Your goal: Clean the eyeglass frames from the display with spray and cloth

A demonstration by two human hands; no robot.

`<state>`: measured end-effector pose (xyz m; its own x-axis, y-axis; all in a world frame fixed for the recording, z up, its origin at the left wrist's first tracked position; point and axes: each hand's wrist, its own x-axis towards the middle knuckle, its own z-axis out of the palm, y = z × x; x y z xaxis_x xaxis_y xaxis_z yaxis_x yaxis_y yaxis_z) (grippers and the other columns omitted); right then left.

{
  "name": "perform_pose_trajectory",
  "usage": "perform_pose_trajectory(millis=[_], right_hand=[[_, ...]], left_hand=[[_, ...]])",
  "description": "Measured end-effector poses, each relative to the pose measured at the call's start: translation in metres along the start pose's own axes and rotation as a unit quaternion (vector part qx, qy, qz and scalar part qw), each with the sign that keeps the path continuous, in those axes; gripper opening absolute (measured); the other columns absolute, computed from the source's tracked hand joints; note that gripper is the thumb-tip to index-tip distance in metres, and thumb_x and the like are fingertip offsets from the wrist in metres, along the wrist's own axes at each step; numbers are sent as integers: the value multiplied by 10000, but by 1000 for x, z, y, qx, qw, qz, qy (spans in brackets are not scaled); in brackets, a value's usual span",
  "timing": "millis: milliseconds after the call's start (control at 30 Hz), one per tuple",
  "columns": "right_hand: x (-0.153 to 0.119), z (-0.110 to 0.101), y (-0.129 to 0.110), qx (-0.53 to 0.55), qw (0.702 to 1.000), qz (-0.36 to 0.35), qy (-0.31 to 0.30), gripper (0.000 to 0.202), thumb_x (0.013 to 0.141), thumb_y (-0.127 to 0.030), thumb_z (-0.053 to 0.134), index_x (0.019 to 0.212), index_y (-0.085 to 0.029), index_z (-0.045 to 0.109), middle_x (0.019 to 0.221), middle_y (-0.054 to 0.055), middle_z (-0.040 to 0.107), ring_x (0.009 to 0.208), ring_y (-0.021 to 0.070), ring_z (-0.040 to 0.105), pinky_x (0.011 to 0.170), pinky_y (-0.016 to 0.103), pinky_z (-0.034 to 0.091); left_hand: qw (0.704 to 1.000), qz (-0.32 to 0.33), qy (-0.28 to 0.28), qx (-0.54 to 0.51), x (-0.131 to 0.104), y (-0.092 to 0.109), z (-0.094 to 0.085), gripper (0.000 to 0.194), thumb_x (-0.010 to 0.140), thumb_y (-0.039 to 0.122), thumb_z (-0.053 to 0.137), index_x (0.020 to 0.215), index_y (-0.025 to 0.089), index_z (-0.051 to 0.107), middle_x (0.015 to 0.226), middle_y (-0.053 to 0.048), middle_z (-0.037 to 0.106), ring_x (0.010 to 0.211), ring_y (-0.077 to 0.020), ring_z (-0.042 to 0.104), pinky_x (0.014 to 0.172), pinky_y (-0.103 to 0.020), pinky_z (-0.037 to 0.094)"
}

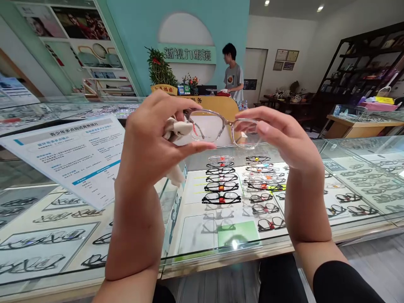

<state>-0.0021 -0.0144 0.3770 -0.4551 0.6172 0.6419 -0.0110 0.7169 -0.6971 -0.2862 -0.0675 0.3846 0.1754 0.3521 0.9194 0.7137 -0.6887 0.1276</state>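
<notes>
A pair of clear-framed glasses [226, 123] is held up at the centre of the view, above the glass display counter. My left hand [154, 134] grips its left end and also has a pale cloth [177, 129] bunched between the fingers, with part of the cloth hanging below the hand. At the other end, my right hand [284, 134] pinches the right lens rim between thumb and fingers. The lenses face away from me, and I can see through them.
Rows of dark-framed glasses [221, 198] lie inside the glass counter [240, 256] below my hands. A printed sheet [78, 155] stands at the left. Behind a yellow desk [221, 105] stands a person in a grey shirt [233, 78], beside a plant [160, 69].
</notes>
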Motion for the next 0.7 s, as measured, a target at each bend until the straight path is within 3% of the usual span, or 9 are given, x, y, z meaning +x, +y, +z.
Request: perform_pose_trajectory(millis=[100, 233, 433, 700], right_hand=[[1, -1, 6, -60, 995, -57, 50, 552, 895, -563, 940, 1375, -346, 776, 1378, 43, 761, 1375, 309, 716, 1174, 477, 595], [7, 0, 18, -105, 984, -113, 90, 572, 886, -477, 968, 1394, -351, 738, 1374, 49, 768, 1310, 296, 732, 1202, 496, 579], [10, 1, 25, -137, 978, -103, 122, 546, 902, -488, 960, 1383, -360, 737, 1325, 47, 790, 1251, 294, 747, 1127, 493, 605], [8, -1, 24, -123, 984, -59, 118, 537, 902, -498, 959, 1375, -350, 751, 1244, 48, 805, 1193, 283, 760, 1105, 495, 615]], left_hand=[[998, -40, 57, -1, 0, -9, 5, 625, 702, 675, 1043, 1212, 370, 849, 1144, -69, 748, 1091, -310, 650, 928, -447, 543], [995, -61, 69, -38, -3, -14, 18, 597, 765, 647, 1020, 1255, 362, 835, 1246, -58, 774, 1167, -318, 685, 1035, -484, 561], [981, -145, 68, -108, -8, -10, 33, 623, 754, 622, 1033, 1274, 350, 823, 1228, -71, 738, 1105, -297, 691, 800, -388, 602], [966, -213, 59, -136, -8, -9, 35, 625, 752, 471, 1066, 1297, 293, 817, 1202, -58, 794, 886, -219, 686, 690, -342, 555]])
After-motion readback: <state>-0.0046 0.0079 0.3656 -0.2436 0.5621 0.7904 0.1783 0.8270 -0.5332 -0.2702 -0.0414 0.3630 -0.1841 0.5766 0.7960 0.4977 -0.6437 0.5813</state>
